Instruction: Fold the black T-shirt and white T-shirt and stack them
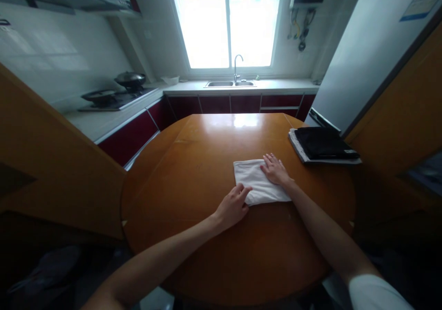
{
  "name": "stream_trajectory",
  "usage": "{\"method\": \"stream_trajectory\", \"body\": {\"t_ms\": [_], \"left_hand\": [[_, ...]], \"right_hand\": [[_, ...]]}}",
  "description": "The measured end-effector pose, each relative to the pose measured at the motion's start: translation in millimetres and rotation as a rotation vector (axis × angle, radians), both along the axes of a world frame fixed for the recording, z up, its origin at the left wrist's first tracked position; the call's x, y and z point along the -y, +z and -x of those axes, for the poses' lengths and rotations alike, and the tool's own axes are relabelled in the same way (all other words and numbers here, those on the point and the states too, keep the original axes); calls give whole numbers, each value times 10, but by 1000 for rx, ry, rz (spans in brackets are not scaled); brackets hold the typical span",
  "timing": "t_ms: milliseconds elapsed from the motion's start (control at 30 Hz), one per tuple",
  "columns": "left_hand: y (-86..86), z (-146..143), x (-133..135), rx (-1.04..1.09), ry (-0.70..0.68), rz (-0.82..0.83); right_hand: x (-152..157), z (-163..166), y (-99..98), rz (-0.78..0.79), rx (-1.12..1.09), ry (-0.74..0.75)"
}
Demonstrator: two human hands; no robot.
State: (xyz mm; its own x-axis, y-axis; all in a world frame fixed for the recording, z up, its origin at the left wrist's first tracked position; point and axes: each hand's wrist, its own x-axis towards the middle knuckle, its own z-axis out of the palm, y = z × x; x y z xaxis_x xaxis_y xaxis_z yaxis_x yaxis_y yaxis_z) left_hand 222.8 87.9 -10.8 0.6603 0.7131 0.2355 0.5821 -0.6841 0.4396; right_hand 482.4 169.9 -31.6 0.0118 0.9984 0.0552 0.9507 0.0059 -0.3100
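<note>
A folded white cloth (253, 180) lies flat near the middle of a round wooden table (193, 172). My left hand (233, 205) touches the cloth's near left corner, its fingers bent and pinching the edge. My right hand (275, 169) rests flat on the cloth's right side, fingers spread and pointing away from me.
A stack of folded dark and white fabric (321, 145) sits at the table's far right edge. Behind are a counter with a sink (230, 83), a stove with a wok (130, 79), a bright window, and a white fridge (366, 57) at the right.
</note>
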Motion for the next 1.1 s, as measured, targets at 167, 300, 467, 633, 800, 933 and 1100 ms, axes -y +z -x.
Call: {"method": "stream_trajectory", "body": {"t_ms": [167, 300, 467, 633, 800, 933, 1100], "left_hand": [[-16, -38, 86, -20, 141, -71], [-94, 32, 229, -64, 152, -67], [185, 41, 141, 14, 102, -31], [327, -281, -380, 59, 148, -137], [-93, -475, -527, -176, 76, -114], [-143, -437, -457, -155, 86, -131], [-56, -407, -408, -123, -18, -164]], "right_hand": [[16, 8, 19, -14, -22, -4], [25, 13, 37, -10, -18, 1], [14, 9, 23, -4, -16, 9], [19, -1, 28, -2, -14, 9], [35, 30, 56, 0, -30, 19], [19, -30, 132, -84, -92, -34], [160, -336, 246, -172, -312, -364]]}}
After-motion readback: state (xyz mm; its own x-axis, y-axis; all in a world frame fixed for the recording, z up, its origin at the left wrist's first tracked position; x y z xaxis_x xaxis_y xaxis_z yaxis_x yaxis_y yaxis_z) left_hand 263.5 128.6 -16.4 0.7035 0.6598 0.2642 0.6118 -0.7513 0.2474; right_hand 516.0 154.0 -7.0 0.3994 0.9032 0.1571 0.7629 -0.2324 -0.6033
